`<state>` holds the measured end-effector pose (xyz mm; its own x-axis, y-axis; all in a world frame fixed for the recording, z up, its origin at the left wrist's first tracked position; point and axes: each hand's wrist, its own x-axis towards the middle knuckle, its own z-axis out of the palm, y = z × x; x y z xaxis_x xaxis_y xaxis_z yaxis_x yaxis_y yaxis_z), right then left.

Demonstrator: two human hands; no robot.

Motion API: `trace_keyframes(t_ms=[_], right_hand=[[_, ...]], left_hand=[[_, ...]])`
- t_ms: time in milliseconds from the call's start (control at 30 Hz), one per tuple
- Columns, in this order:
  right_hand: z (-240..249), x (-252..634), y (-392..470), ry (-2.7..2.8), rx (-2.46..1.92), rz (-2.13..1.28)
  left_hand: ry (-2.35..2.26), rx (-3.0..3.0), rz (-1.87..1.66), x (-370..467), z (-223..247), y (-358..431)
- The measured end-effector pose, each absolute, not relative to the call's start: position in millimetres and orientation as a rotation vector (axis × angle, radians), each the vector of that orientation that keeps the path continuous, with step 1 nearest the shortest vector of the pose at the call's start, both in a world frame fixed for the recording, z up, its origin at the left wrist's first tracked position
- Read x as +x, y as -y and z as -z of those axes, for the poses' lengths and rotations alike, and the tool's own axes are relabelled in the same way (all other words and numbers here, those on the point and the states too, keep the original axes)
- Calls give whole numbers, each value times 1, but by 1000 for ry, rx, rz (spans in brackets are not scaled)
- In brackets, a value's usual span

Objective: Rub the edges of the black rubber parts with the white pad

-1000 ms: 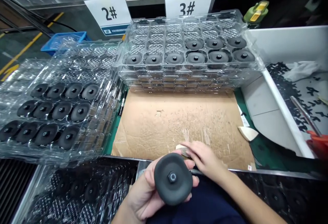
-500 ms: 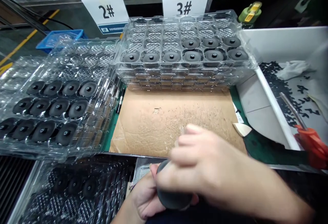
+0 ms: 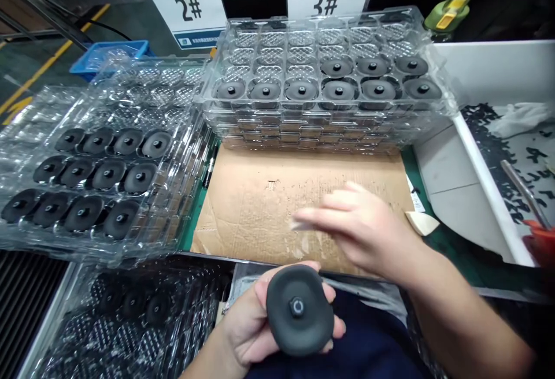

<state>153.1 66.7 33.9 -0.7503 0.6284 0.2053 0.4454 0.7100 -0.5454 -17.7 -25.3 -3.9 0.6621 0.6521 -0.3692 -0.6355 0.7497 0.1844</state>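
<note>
My left hand [image 3: 254,324] is closed round the edge of a black, rounded rubber-like part [image 3: 301,333]. The dished face of that part is turned up, with a small dark stub in its middle. Above the cardboard sheet [image 3: 243,217], apart from the black part, is my right hand [image 3: 364,229]. It is smeared by motion, its fingers drawn together. At the fingertips shows a small pale shape that I cannot make out.
Clear plastic trays [image 3: 277,113] with similar black parts stand behind the cardboard, and more trays [image 3: 169,185] at the left. On the right are a white bin [image 3: 485,188] with black scraps, a red-handled tool [image 3: 540,240] and a pale wedge-shaped piece [image 3: 422,223].
My right hand has lifted off the black part and moved up and right over the cardboard. My left hand still holds the part, now fully in sight. The whole view has shifted slightly.
</note>
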Motion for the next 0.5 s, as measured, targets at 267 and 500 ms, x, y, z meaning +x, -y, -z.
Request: trace_keyframes(t_ms=[267, 500], right_hand=[[57, 165, -25, 2420, -1232, -928], [-2, 145, -22, 1956, -1347, -792]], left_hand=[[-528, -120, -862, -26, 9, 23], [-682, 13, -1048, -19, 9, 21]])
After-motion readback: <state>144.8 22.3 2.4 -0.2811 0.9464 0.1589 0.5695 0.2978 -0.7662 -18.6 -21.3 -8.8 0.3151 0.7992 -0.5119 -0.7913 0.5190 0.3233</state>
